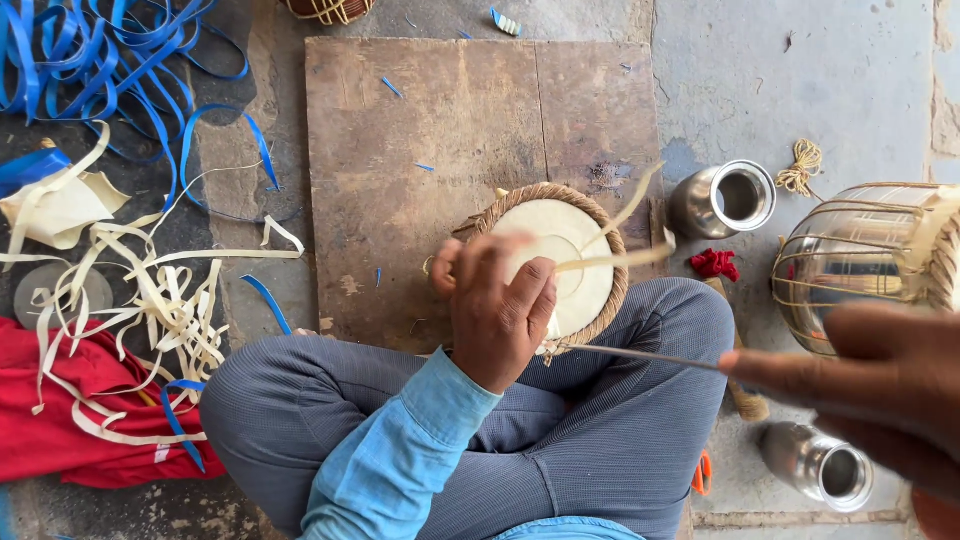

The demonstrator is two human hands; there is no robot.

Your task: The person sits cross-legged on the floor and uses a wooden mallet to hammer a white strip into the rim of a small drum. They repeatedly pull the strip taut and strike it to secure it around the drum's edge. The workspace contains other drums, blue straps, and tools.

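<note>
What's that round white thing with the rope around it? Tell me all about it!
It is a small drum head: a pale, smooth round skin ringed by a braided tan rim. It sits against the person's crossed legs, over a wooden board. The left hand rests on it, and a pale strip lies across it.

Even, soft daylight; no hard shadows. Glare spots on the steel cup [724, 198] and the wire-wrapped metal pot [860, 262] at right. Right hand [880, 385], near right, heavily motion-blurred; left hand [497, 310] slightly soft. Centre sharp.
</note>
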